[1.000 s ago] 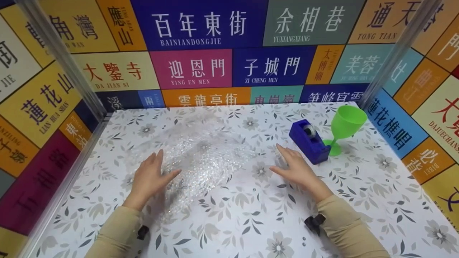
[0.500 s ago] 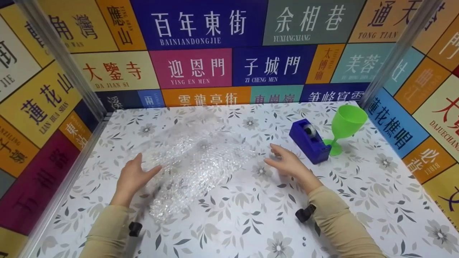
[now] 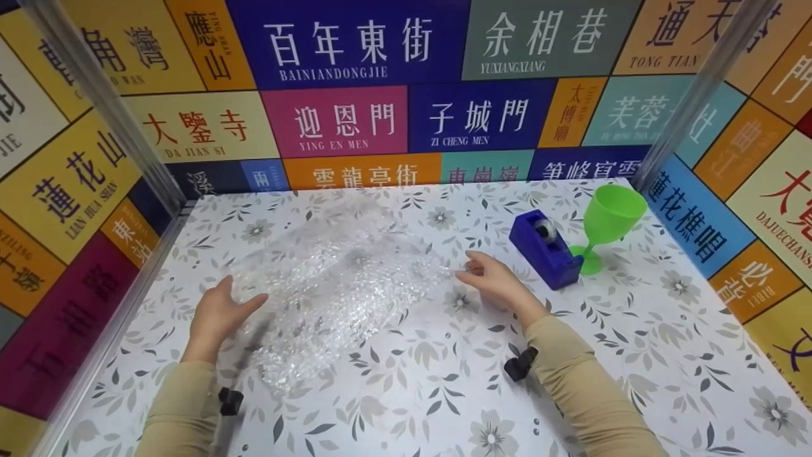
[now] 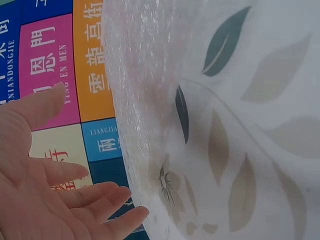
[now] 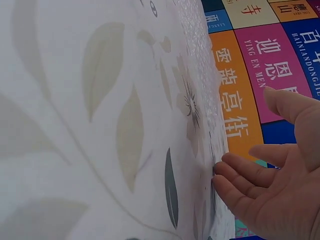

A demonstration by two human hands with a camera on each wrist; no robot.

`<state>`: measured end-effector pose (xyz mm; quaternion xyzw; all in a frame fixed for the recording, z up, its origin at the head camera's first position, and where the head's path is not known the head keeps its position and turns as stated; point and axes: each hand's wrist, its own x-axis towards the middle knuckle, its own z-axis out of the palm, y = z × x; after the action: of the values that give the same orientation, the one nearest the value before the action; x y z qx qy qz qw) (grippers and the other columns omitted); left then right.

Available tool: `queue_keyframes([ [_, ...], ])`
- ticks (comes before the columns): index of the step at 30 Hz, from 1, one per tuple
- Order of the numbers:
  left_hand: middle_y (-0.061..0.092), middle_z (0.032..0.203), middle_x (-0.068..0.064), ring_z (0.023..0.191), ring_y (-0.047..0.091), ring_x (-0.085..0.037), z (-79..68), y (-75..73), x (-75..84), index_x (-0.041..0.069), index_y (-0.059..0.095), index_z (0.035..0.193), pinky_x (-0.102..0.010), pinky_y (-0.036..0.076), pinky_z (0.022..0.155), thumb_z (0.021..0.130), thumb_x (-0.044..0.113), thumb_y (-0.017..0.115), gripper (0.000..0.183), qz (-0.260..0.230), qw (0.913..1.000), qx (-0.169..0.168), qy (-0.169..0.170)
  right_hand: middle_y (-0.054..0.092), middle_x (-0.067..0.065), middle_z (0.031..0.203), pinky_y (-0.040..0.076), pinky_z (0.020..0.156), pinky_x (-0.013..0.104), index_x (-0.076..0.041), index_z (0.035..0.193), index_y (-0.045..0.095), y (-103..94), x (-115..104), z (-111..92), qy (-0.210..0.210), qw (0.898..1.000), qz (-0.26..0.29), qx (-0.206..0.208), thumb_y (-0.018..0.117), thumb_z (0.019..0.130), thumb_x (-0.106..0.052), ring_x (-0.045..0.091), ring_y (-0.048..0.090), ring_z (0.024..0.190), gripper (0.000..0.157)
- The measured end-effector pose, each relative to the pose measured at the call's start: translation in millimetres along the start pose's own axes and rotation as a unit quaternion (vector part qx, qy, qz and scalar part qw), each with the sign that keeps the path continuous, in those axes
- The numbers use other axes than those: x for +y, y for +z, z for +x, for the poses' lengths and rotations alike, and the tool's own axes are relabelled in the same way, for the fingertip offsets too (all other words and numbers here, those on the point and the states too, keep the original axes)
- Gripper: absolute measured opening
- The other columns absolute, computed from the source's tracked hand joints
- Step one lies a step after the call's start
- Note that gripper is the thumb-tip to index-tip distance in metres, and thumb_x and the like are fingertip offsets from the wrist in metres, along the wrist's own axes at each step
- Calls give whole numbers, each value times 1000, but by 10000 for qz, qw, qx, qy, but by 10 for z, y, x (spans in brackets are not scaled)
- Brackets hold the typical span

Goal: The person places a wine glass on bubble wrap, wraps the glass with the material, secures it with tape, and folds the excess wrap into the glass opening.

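Note:
A sheet of clear bubble wrap (image 3: 342, 292) lies spread on the flower-patterned table (image 3: 406, 406). My left hand (image 3: 219, 317) hovers by its left edge, thumb spread away from the fingers, holding nothing. In the left wrist view that hand (image 4: 75, 175) has loosely bent fingers, with the bubble wrap (image 4: 135, 90) beyond them. At the sheet's right end is my right hand (image 3: 498, 282), its thumb and fingers apart. The right wrist view shows this hand (image 5: 270, 180) with relaxed fingers and nothing in them, and the bubble wrap (image 5: 200, 55) farther off.
To the right of my right hand stands a blue tape dispenser (image 3: 545, 251) with a roll of clear tape. Just behind it is an upright green plastic goblet (image 3: 612, 216). Panels with large printed characters (image 3: 355, 120) wall the table at the back and both sides.
Both hands have shifted left: the left hand from over the bubble wrap to its left edge, the right hand away from the tape dispenser toward the sheet's right end.

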<state>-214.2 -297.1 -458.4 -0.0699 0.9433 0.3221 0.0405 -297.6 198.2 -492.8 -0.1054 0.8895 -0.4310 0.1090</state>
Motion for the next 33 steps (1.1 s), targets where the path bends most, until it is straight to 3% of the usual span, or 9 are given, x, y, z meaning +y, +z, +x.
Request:
queue_keyframes([
  [10,23,148,-42,135,26,-57,20,-29,-90,-18,15,148,-63,25,112,91,53,63,103,209,9988,123,-424,51,28,138,41,107,50,5,151,32,63,-53,159,129,9999,-41,-51,62,98,-34,42,47,129,72],
  [24,21,150,-41,137,23,-56,40,-59,-194,-19,14,147,-60,22,114,91,46,65,101,-200,9967,-57,-779,51,27,138,44,104,47,2,150,35,151,-139,283,684,9976,109,59,60,98,-34,38,52,124,68],
  [33,18,151,-41,138,22,-55,43,-75,-176,-19,12,148,-58,23,115,91,42,67,100,-439,9937,-286,-988,50,29,139,50,98,43,6,144,42,206,-181,308,671,9968,433,89,60,98,-29,39,56,119,61],
])
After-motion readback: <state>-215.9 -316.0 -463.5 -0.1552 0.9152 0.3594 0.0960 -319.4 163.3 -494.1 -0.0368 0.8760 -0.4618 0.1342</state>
